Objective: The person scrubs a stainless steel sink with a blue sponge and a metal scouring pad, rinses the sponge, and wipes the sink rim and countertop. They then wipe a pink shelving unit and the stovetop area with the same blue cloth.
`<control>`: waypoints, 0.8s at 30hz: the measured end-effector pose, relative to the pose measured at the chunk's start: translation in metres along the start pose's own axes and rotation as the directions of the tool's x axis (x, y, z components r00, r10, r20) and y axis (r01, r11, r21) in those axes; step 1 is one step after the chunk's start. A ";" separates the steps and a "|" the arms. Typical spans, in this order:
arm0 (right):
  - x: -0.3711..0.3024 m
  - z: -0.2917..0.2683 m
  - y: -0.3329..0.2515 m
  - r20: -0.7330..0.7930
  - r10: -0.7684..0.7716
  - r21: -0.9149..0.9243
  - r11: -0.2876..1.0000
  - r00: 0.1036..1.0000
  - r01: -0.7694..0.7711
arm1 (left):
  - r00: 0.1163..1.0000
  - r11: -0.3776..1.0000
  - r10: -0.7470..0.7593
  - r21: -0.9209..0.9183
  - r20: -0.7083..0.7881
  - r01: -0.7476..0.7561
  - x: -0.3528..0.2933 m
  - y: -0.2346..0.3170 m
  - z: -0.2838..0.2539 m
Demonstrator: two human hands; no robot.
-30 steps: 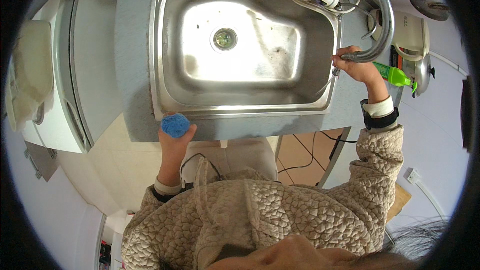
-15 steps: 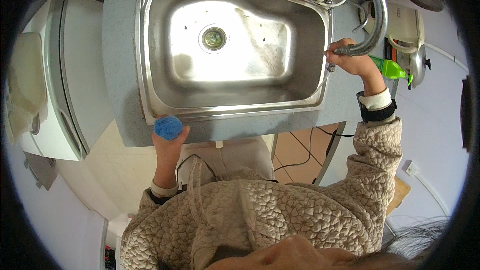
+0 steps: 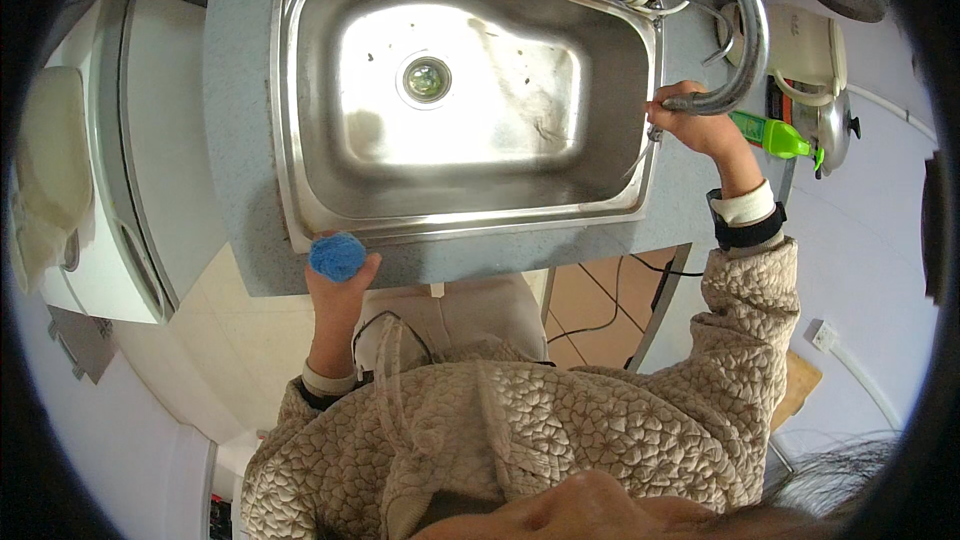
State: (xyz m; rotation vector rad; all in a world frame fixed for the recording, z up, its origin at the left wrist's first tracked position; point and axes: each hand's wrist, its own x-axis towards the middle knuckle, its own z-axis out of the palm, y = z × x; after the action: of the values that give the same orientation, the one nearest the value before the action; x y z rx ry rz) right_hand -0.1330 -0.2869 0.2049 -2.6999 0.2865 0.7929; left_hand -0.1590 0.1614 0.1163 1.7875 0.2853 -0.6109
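Head view: the left hand (image 3: 338, 290) is positioned at the front edge of the counter (image 3: 245, 130), beside the front-left corner of the sink (image 3: 470, 195). Its fingers are closed around a blue scrubber (image 3: 337, 256), which projects above the grip. The right hand (image 3: 705, 132) is located at the sink's right edge, fingers curled at the end of the curved metal faucet (image 3: 752, 50); their hold is partly hidden and cannot be determined. A green bottle (image 3: 775, 135) lies near the counter's right edge.
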 end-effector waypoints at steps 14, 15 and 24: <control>0.001 -0.002 0.032 -0.236 -0.013 -0.086 0.996 0.972 -0.008 | 1.000 0.995 -0.004 0.097 0.009 0.003 0.002 -0.004 -0.001; 0.002 -0.002 0.033 -0.262 -0.033 -0.071 0.997 0.965 0.015 | 0.999 0.997 0.034 0.074 0.026 -0.036 0.002 -0.003 -0.001; 0.010 0.011 0.048 -0.420 0.090 0.025 0.996 0.903 -0.087 | 0.997 1.000 0.015 0.019 0.075 -0.017 0.000 0.003 0.012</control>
State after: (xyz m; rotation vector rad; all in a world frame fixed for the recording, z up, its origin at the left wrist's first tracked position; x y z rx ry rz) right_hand -0.1426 -0.3286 0.1793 -2.8461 0.5102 0.2163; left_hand -0.1605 0.1492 0.1161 1.7797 0.2146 -0.6693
